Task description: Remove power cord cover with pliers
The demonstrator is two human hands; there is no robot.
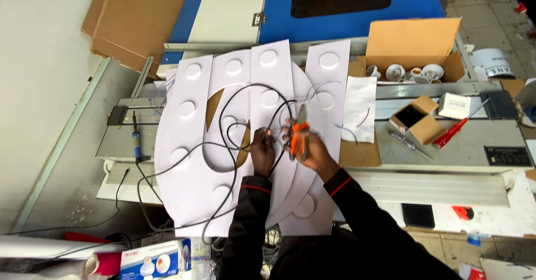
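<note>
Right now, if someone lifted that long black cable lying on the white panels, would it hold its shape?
Probably not: the black cable lies in loose loops and droops off the white panels, so it looks floppy. It seems thin, likely light, and apt to snag.

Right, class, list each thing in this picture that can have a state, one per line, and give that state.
left hand: closed on the black cable
right hand: gripping the pliers
pliers: orange-handled, held, tips pointing away
black cable: looped loosely over the white panels
large cardboard box: open
small cardboard box: open
red screwdriver: lying flat
</note>
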